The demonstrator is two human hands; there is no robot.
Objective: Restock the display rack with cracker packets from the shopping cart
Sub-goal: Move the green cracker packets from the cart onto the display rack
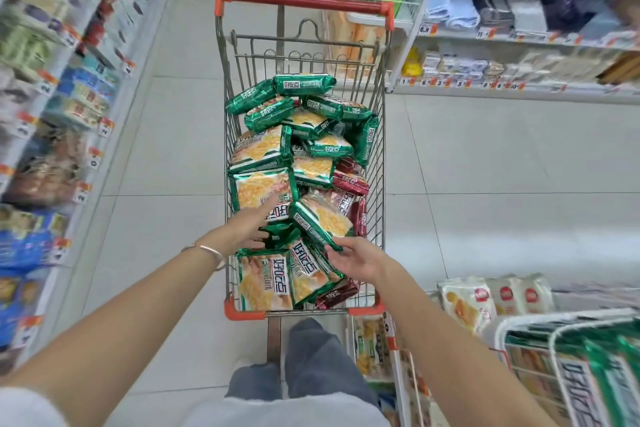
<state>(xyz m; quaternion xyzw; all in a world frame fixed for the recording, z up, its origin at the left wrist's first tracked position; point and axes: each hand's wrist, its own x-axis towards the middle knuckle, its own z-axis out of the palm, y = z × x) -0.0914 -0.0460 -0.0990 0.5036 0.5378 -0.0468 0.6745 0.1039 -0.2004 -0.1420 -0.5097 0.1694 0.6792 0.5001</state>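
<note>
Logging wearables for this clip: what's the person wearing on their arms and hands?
Left hand and right hand are ungloved, forearms bare. A thin silver bangle circles the left wrist. A pale sleeve covers the left upper arm.

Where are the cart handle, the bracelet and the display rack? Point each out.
cart handle [304, 2]: head view, middle of the red bar.
bracelet [207, 250]: head view, band on the left wrist.
display rack [571, 316]: head view, white wire top rim.

Green and dark red cracker packets [258, 152] are heaped loosely in the wire shopping cart [375, 184]; more are stocked in the white wire display rack [498, 333].
</note>
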